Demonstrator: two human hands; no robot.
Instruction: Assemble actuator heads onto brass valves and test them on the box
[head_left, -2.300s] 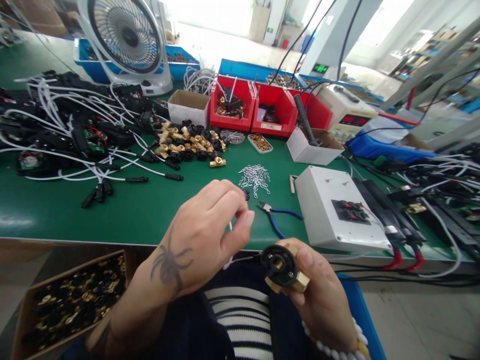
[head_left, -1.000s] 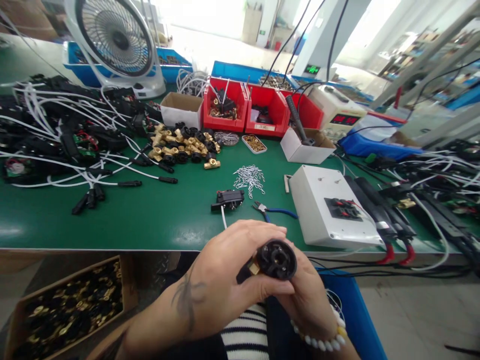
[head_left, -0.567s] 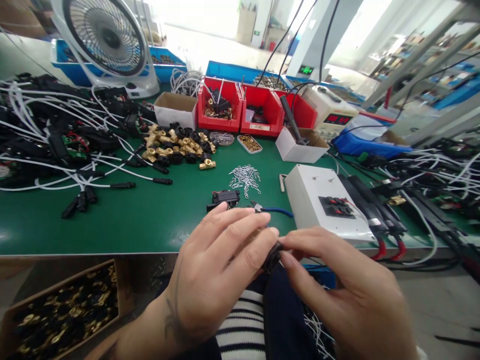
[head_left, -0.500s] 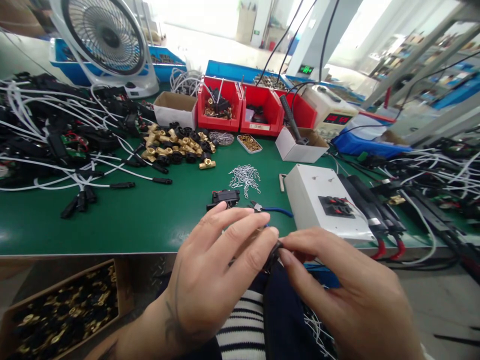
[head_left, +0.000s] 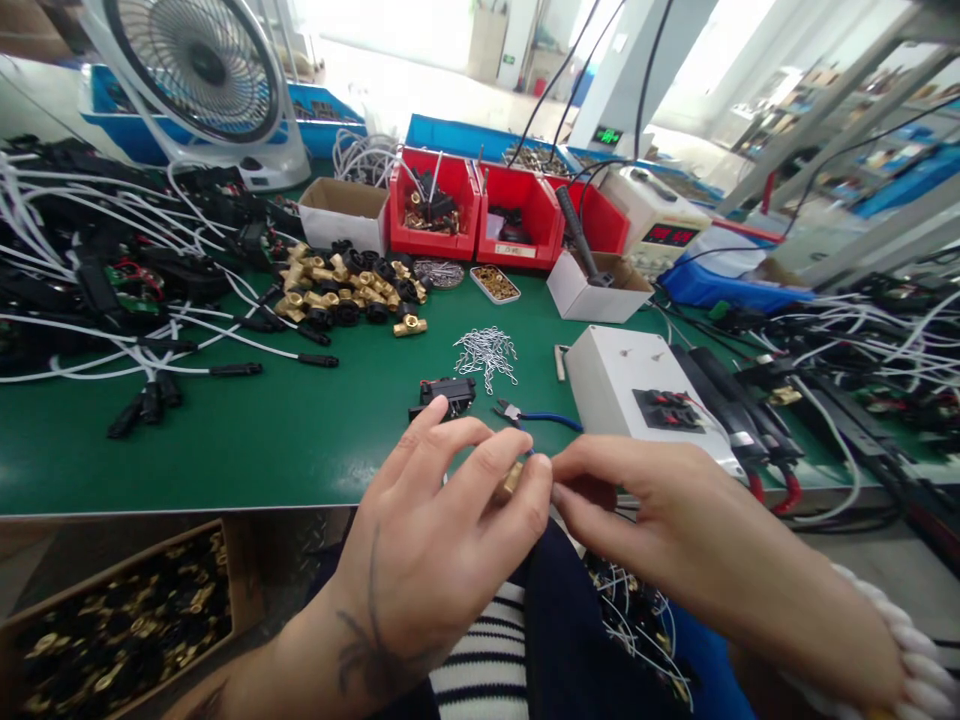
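In the head view my left hand (head_left: 442, 540) is closed around a brass fitting (head_left: 511, 483), which shows only in a gap between the fingers. My right hand (head_left: 652, 510) meets it on the right, thumb and forefinger pinched at the fitting's end; whatever they pinch is hidden. Just beyond my left fingertips lies a black plastic part (head_left: 448, 394). Blue-handled cutting pliers (head_left: 551, 420) rest to the right of it. A heap of small bent wire clips (head_left: 486, 352) sits farther back on the green table (head_left: 315, 450).
Brass fittings (head_left: 352, 285) are piled at mid-left, beside white-cabled black parts (head_left: 142, 260). Red bins (head_left: 517, 220) and a fan (head_left: 202, 90) stand behind. A grey switch box (head_left: 622, 390) is at right. Below the table edge is a carton (head_left: 232, 590) of fittings.
My right hand has shifted slightly up and its wrist has turned outward, bringing a white bracelet into view. Brass now shows between my left fingers, where a dark part showed at the fingertips before.
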